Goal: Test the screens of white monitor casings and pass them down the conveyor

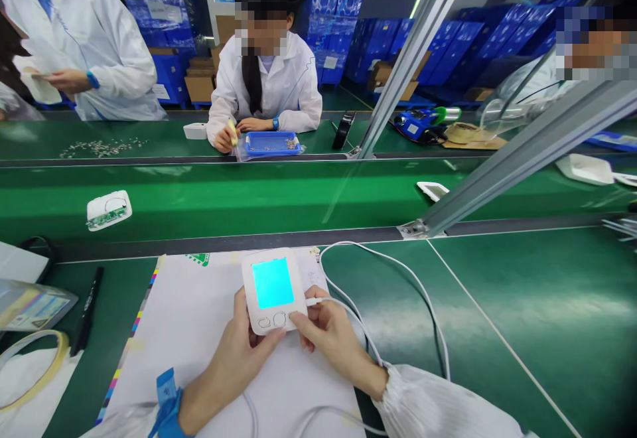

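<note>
A white square device with a lit cyan screen [273, 283] and several buttons along its lower edge is held up over a large white sheet [164, 332]. My left hand [243, 342] grips its left side and bottom, thumb along the lower edge. With its thumb on the rightmost button, my right hand [331, 335] holds the device's lower right corner, other fingers behind it. A white cable [423, 285] plugs into the device's right side, beside my right fingers, and loops over the green table. The fingers behind the device are partly hidden.
A green conveyor [249, 192] runs across, carrying an opened white housing with a circuit board [108, 211]. A metal post [497, 172] slants up at right. Tape roll [62, 352] and black marker [89, 312] lie left. Opposite, a co-worker works by a blue tray [273, 143].
</note>
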`<state>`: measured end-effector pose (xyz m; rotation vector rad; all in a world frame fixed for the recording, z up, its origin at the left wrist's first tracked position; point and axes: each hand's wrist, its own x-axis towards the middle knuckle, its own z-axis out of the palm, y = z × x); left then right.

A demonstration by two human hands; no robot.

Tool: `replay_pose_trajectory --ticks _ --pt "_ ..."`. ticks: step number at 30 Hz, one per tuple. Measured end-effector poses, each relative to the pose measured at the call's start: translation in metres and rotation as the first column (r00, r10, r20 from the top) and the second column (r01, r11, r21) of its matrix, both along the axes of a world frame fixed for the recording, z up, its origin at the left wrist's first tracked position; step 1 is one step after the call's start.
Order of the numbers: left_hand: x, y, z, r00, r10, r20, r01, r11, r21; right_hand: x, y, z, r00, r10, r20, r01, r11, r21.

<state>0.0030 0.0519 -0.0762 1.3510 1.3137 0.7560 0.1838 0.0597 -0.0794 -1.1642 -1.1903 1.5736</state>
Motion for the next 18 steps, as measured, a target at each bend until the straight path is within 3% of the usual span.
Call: replay_pose_trajectory --ticks 13,18 --pt "0.0004 -0.0003 -0.0013 0.997 0.001 0.071 -0.002 1.0 0.021 -0.0008 0.0002 -0.0083 0.999 0.015 -0.04 -0.014 1.0 0.013" --pt "0.0013 0.0006 0.0029 0.998 0.053 0.021 -0.054 0.996 0.071 0.0012 -0.0016 -0.006 0.997 0.059 -0.041 -0.058 0.998 0.018"
